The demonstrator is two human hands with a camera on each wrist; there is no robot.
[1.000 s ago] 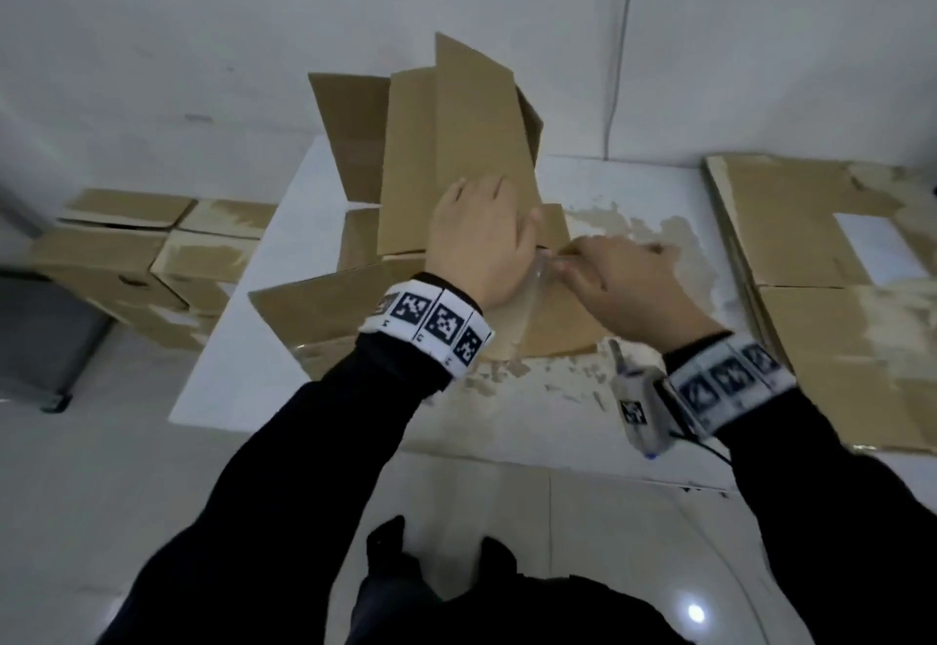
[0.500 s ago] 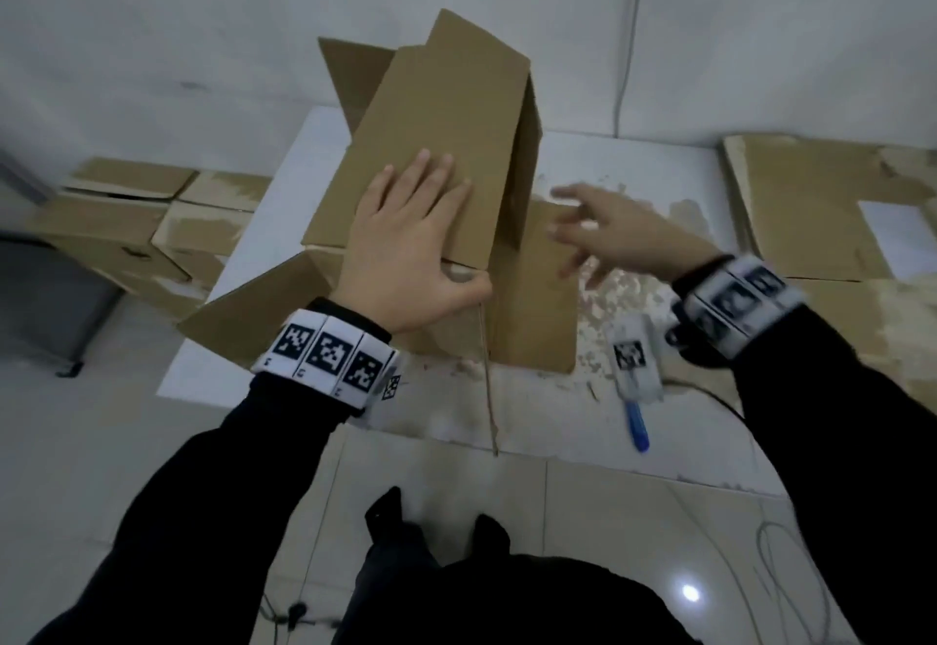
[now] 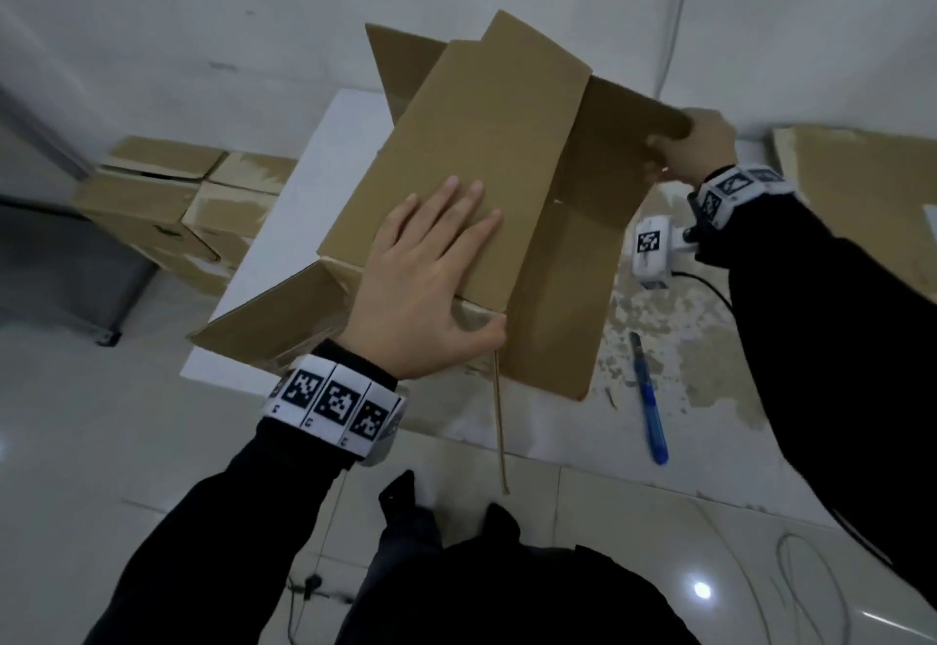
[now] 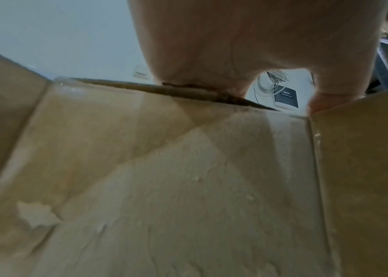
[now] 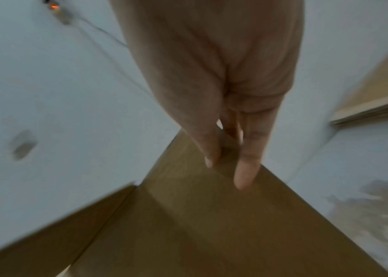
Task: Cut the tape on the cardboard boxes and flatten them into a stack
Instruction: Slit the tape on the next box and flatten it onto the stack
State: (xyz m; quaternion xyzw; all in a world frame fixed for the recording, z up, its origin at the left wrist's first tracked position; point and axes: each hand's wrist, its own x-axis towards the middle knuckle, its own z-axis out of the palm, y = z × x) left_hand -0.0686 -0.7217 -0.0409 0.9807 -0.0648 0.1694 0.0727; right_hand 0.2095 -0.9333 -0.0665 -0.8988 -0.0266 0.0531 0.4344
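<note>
On white table (image 3: 284,218), left hand (image 3: 426,284) flat on cardboard box (image 3: 487,147), right hand (image 3: 694,147) apparently pinching its flap.

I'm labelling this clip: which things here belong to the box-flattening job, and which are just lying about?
In the job:
- cardboard box, left hand pressing it flat, right hand gripping its far panel
- blue box cutter
- flattened stack
- taped boxes

Lying about:
- cables on the floor

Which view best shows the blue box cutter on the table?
The head view: the blue box cutter lies whole on the table, right of the cardboard box, untouched by either hand. Neither wrist view shows it, only cardboard and fingers.
</note>
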